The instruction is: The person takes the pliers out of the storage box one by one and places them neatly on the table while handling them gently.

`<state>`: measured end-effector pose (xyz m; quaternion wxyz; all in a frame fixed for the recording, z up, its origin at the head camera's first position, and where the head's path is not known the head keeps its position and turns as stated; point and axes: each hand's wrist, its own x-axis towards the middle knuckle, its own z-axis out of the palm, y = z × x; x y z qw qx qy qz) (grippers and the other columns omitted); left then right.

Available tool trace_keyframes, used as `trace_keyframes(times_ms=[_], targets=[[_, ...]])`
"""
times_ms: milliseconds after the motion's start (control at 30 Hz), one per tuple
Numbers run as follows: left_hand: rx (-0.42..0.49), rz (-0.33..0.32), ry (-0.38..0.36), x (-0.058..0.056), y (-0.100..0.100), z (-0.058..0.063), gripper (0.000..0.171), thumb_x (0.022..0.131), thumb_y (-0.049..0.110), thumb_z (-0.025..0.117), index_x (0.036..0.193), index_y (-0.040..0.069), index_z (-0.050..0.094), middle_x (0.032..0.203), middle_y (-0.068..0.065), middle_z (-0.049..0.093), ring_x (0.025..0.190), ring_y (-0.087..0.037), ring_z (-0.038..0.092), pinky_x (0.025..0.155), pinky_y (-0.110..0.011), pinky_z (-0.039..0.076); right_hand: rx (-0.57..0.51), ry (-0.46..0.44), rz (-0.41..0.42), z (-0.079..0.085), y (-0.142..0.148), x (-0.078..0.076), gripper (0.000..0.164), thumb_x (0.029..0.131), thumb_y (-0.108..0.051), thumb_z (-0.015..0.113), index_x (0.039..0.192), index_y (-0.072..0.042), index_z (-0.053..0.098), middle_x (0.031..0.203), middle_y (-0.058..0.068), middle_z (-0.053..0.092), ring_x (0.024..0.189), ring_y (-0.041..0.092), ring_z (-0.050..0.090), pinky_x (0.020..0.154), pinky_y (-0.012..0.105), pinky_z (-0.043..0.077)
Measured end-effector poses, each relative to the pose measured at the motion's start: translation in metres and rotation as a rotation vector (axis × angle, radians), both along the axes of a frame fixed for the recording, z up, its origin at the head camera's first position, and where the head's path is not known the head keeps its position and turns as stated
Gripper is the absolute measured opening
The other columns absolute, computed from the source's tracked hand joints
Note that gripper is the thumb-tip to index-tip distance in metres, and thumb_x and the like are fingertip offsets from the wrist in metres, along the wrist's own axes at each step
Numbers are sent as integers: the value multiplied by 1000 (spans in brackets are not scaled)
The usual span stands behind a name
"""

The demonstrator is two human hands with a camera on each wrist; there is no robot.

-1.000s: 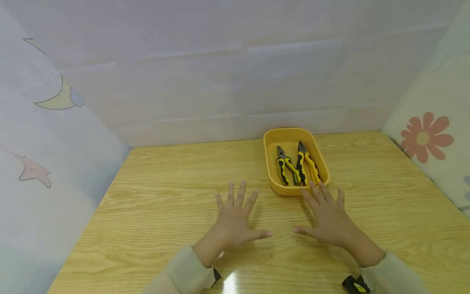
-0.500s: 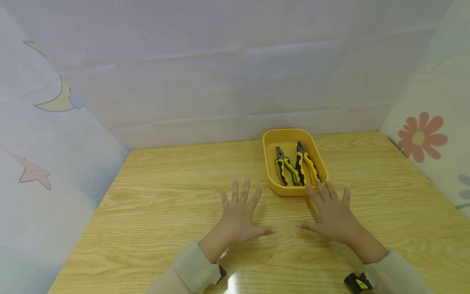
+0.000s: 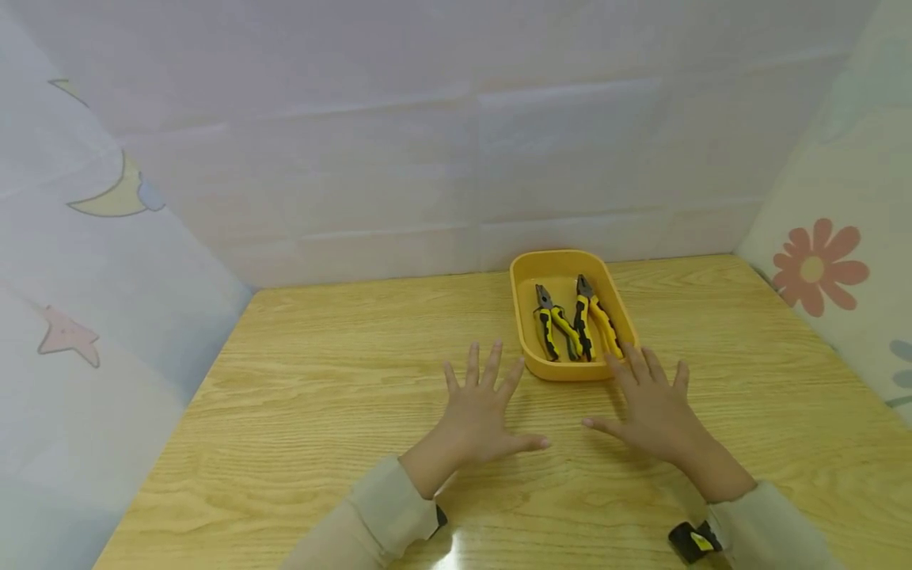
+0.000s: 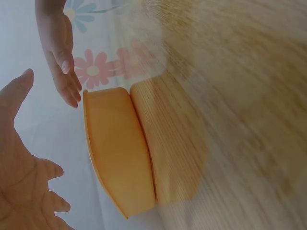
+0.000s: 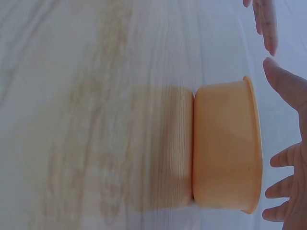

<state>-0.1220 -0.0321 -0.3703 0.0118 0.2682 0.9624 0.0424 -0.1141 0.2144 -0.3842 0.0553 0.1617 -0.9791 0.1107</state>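
A yellow plastic tray [image 3: 563, 370] stands on the wooden table toward the back. Two pairs of pliers lie side by side in it, the left pliers [image 3: 547, 317] and the right pliers [image 3: 586, 313], both with black and yellow handles and dark metal heads. My left hand [image 3: 476, 416] is spread above the table, in front and to the left of the tray, holding nothing. With fingers spread too, my right hand [image 3: 655, 412] hovers at the tray's front right corner, its fingertips overlapping the rim in the head view. Both wrist views show the tray's outer wall [image 4: 120, 148] near the fingers.
The wooden table [image 3: 342, 380] runs back to a pale cloth wall [image 3: 370, 158]. Patterned side walls carry a moon and star at left and a red flower [image 3: 819, 267] at right. Black devices [image 3: 693, 542] are strapped at the wrists.
My left hand has moved right and slightly forward, closer to the tray. My right hand has drifted a little to the right. The tray and both pliers stay in place.
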Motion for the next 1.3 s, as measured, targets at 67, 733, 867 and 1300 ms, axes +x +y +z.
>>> trace_keyframes(times_ms=[67,733,867,1300], targets=[[-1,-1,2,-1,1,0,100,62,83,25,140,23,5,140,-10,-18,122,-36,-18,87,-63,-7,-9,0,-3,-1,1,-1,99,71,-65,50,137,-2,13,134,31,14,120,50,8,84,65,-14],[33,-19,-17,-5,22,0,99,62,82,25,139,26,-2,142,-8,-13,123,-34,-18,89,-62,-6,-17,5,-51,-3,14,-9,96,72,-62,52,130,9,26,132,34,15,119,49,9,84,68,-8],[43,-34,-18,-8,29,1,98,63,82,25,139,26,-1,141,-7,-16,124,-34,-17,89,-63,-5,-15,-6,-61,-2,15,-10,96,72,-62,51,130,9,25,132,34,15,119,50,9,84,68,-7],[-3,-29,-22,-13,45,6,96,62,83,20,135,30,-12,137,-4,-26,124,-35,-16,91,-62,-4,-47,16,-54,-6,23,-21,91,74,-59,53,130,8,26,132,34,15,120,50,7,85,65,-13]])
